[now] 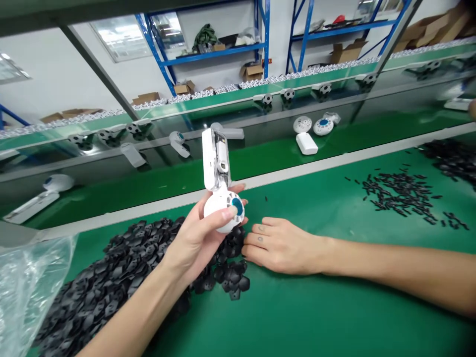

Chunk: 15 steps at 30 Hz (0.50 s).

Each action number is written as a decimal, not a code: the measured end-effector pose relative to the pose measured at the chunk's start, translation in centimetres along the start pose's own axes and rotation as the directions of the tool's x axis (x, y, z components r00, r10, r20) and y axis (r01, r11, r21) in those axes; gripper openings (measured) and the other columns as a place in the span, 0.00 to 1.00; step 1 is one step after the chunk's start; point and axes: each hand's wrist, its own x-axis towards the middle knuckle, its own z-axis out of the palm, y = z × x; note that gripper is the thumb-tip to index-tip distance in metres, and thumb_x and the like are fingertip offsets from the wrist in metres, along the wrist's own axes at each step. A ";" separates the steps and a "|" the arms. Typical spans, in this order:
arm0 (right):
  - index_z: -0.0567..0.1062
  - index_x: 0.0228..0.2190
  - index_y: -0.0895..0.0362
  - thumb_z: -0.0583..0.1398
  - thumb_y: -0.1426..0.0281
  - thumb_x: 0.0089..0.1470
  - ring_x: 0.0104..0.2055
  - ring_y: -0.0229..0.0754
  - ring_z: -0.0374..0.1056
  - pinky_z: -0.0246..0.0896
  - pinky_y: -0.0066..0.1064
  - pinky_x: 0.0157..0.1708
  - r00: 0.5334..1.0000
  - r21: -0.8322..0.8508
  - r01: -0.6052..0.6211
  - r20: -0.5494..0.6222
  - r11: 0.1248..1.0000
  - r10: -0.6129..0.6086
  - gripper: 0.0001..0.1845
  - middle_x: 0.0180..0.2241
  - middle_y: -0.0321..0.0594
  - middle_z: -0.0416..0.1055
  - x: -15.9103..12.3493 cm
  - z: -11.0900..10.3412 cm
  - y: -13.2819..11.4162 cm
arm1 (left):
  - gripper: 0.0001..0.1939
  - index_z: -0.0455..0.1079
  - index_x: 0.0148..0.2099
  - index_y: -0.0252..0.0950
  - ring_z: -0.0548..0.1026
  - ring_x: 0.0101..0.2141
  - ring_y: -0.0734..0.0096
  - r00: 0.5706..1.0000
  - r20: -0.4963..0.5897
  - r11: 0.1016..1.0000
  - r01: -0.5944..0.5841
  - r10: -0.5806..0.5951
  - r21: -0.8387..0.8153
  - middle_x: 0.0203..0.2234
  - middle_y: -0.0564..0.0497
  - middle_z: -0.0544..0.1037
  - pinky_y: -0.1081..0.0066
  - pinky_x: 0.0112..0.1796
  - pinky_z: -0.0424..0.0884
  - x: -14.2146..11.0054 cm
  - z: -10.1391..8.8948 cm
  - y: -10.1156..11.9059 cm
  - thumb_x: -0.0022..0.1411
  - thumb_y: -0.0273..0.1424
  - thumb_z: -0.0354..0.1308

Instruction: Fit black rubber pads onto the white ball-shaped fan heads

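Observation:
My left hand (204, 225) is closed around a white device with a round head (212, 208) and a rectangular body under a clear cover. The thumb lies on the head beside its blue centre, and the body points up and away. To the right, my right hand (271, 246) rests low on the green table, fingers curled and pressed together at the edge of the black pieces. Its fingertips are hidden, so what they hold, if anything, cannot be seen. A heap of flat black angular pieces (111, 282) spreads under and left of my left hand.
Small black parts (401, 193) lie scattered at the right. Behind a pale rail (297, 171) runs a green conveyor belt (260, 153) carrying similar white devices (307, 143) and football-patterned ones (267, 99). A clear plastic bag (33, 282) lies at left. Another person's hand (472, 108) shows at far right.

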 end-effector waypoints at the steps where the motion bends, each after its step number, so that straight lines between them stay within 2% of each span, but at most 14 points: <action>1: 0.78 0.36 0.60 0.54 0.76 0.75 0.33 0.42 0.70 0.57 0.35 0.31 1.000 0.025 -0.023 -0.013 0.999 0.024 0.16 0.33 0.42 0.78 0.1 -0.3 0.2 | 0.31 0.77 0.56 0.34 0.79 0.47 0.65 1.000 0.007 1.000 0.006 -0.006 -0.021 0.57 0.41 0.79 0.73 0.45 0.82 0.0 0.0 0.0 0.51 0.35 0.80; 3: 0.79 0.40 0.59 0.55 0.71 0.77 0.35 0.41 0.74 0.65 0.32 0.34 0.990 0.189 -0.124 -0.049 0.974 0.136 0.14 0.35 0.40 0.80 0.3 -1.3 0.7 | 0.33 0.75 0.58 0.37 0.80 0.45 0.66 1.000 0.024 0.999 0.010 -0.009 -0.041 0.54 0.43 0.81 0.73 0.46 0.82 -0.1 -0.2 -0.1 0.52 0.33 0.80; 6: 0.81 0.42 0.56 0.60 0.69 0.75 0.37 0.39 0.78 0.69 0.28 0.37 0.931 0.516 -0.277 -0.064 0.811 0.359 0.10 0.39 0.39 0.83 0.5 -3.1 1.7 | 0.34 0.73 0.59 0.41 0.81 0.42 0.65 0.998 0.055 1.000 -0.002 0.002 -0.009 0.48 0.47 0.81 0.72 0.38 0.82 -0.1 -0.6 -0.4 0.52 0.33 0.80; 7: 0.82 0.42 0.56 0.61 0.69 0.73 0.36 0.40 0.78 0.68 0.28 0.37 0.914 0.564 -0.299 -0.064 0.770 0.402 0.09 0.40 0.39 0.83 0.6 -3.8 2.0 | 0.34 0.73 0.59 0.41 0.80 0.42 0.64 0.999 0.052 1.000 -0.016 0.015 0.016 0.47 0.47 0.81 0.72 0.36 0.82 -0.1 -0.7 -0.4 0.51 0.33 0.80; 12: 0.86 0.46 0.55 0.63 0.71 0.71 0.37 0.43 0.77 0.69 0.32 0.38 0.884 0.594 -0.316 -0.100 0.740 0.457 0.09 0.39 0.41 0.83 1.2 -6.1 2.8 | 0.26 0.77 0.50 0.37 0.76 0.38 0.69 0.996 -0.001 0.968 -0.086 0.089 0.236 0.44 0.48 0.79 0.76 0.37 0.76 -0.1 -0.7 -0.8 0.50 0.33 0.81; 15: 0.87 0.43 0.54 0.66 0.72 0.67 0.38 0.43 0.78 0.71 0.32 0.40 0.845 0.706 -0.344 -0.055 0.619 0.533 0.08 0.38 0.39 0.83 1.7 -6.6 2.7 | 0.27 0.78 0.50 0.37 0.75 0.37 0.70 0.991 -0.025 0.940 -0.116 0.131 0.322 0.43 0.48 0.79 0.76 0.36 0.74 -0.2 -0.7 -1.4 0.50 0.37 0.81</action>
